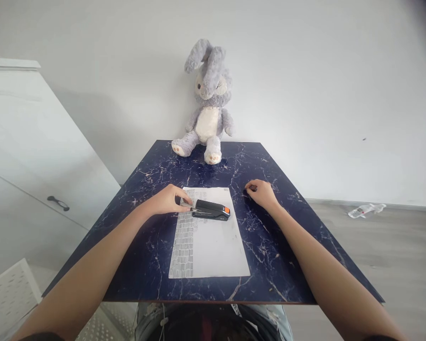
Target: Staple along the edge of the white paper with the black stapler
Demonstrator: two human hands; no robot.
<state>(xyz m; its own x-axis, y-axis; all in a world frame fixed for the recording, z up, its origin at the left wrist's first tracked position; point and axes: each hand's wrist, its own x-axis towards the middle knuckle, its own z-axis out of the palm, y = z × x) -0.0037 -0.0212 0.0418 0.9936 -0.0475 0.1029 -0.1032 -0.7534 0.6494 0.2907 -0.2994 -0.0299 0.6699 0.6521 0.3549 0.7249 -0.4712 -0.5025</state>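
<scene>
1. While the left hand [166, 200] rests on the dark blue tabletop [156, 255], its fingertips touch the near end of the black stapler [210, 210]. It does not grip it; the fingers are only lightly bent against it.
2. The right hand [261, 193] lies on the tabletop at about 3 o'clock from the stapler, a little apart from it. Its fingers are curled in and it seems to hold nothing, though I cannot see under them.
3. The stapler lies flat on the top part of a white sheet of paper [213, 246]. Its orange tip points to 3 o'clock.
4. The stapler looks hard and stiff, and I think it is a bit heavy for its size. It should not bend or break. Its smooth top could slip, so the best place to take it is around the middle, thumb on one long side and fingers on the other.
5. The paper looks thin, light and floppy. It would slide or crease easily, so a flat hand on it would keep it in place.
6. A grey stuffed bunny [208, 109] sits at 12 o'clock, at the far edge of the tabletop, against the white wall.
</scene>
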